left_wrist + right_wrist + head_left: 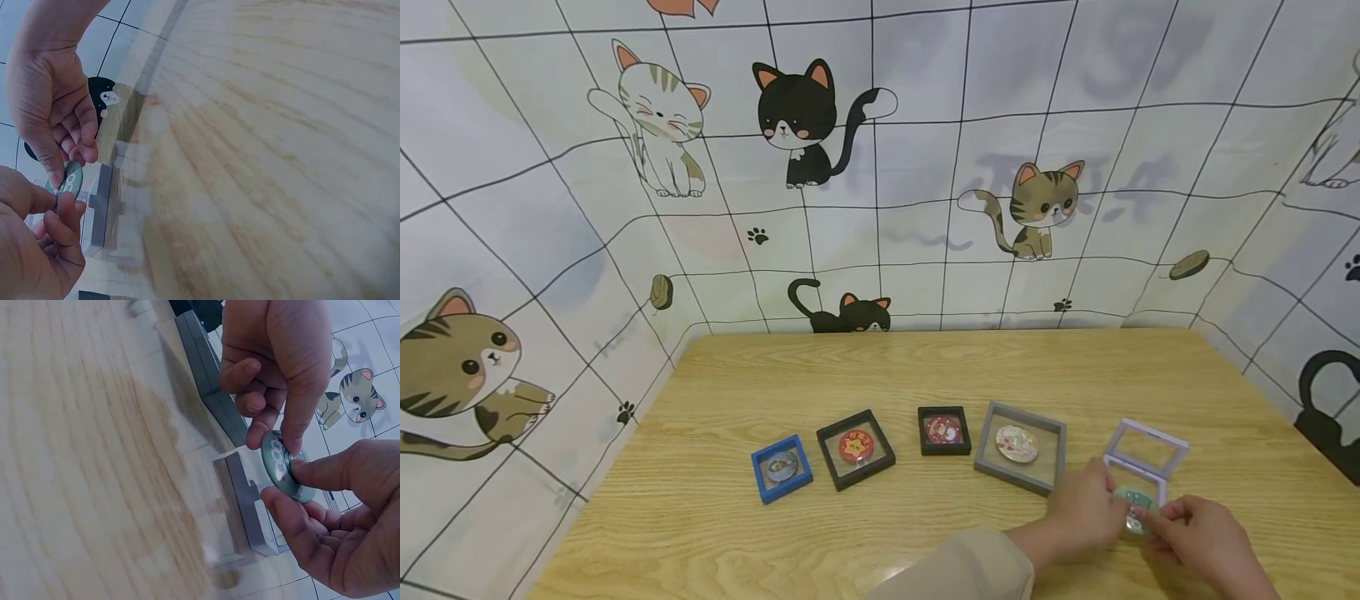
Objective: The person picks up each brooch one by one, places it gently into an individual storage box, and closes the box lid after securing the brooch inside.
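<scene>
A round green pin badge (1138, 502) with small printed figures is held between my two hands above the table's right side. My left hand (1086, 504) pinches its left edge with thumb and finger. From the other side my right hand (1206, 533) grips it, the thumb lying on the printed face, as the right wrist view shows on the badge (284, 467). Just behind the hands a lilac display frame (1177, 463) stands hinged open on the table, with clear panels. Its lower half (244, 500) is partly hidden by the hands and badge.
To the left, closed display frames stand in a row, each with a round badge inside: a grey one (1020, 482), a small black one (943, 450), a larger black one (865, 476) and a blue one (786, 493). A cat-printed curtain (925, 167) surrounds the wooden table (850, 375).
</scene>
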### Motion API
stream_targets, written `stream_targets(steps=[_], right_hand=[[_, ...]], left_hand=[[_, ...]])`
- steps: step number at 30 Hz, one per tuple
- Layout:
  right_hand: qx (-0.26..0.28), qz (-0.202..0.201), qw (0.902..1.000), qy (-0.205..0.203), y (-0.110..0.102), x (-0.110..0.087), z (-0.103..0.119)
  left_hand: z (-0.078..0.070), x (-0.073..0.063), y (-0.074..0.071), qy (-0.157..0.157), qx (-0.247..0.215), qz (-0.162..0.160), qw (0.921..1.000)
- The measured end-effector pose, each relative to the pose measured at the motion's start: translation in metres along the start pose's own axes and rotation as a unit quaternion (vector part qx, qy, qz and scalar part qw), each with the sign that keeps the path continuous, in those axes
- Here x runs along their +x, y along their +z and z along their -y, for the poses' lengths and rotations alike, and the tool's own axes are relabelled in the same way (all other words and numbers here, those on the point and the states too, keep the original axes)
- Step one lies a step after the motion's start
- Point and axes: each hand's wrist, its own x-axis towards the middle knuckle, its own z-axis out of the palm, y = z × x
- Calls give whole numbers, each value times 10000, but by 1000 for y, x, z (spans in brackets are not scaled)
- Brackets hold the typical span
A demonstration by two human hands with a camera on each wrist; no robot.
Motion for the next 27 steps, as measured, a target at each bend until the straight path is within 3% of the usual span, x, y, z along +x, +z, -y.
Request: stream_targets(steps=[12, 19, 27], right_hand=[[130, -330, 9994, 0, -1, 7, 1], [391, -402, 9984, 29, 0, 10, 2], [842, -502, 9950, 169, 2, 12, -1]], left_hand=[[-11, 19, 2, -433, 794, -604, 9941], [-13, 26, 4, -536, 1154, -496, 9906], [-20, 32, 7, -600, 1889, -293, 9797]])
